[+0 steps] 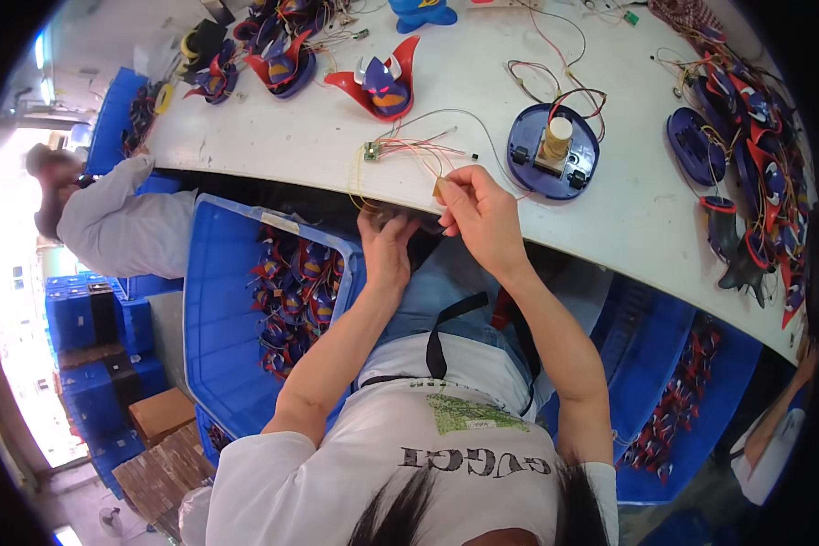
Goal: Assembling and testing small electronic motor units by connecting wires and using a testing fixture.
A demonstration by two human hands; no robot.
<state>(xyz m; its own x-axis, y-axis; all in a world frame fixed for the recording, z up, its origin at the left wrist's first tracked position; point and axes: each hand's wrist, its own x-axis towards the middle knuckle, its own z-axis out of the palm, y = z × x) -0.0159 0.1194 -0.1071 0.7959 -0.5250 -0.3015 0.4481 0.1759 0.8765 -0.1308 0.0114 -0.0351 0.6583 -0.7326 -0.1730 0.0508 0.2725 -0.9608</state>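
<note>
My right hand (485,217) is at the table's front edge, thumb and fingers pinched on a small tan piece (439,188) with thin wires by it. To its left, my left hand (388,247) is just below the edge, its fingers bent; what they hold is hidden. A small green circuit board (371,152) lies on the tabletop above my hands, with thin red, white and yellow wires. Right of my right hand sits a dark blue oval base (525,126) carrying a motor with a pale cylinder on top. A purple horned toy head with a red collar (384,94) stands farther back.
The white table (246,132) bears more toy heads (287,68) at the left and a pile of wired toy parts (763,164) at the right. Blue bins (223,309) of toy parts stand below the edge. Another person's sleeve (123,223) is at far left.
</note>
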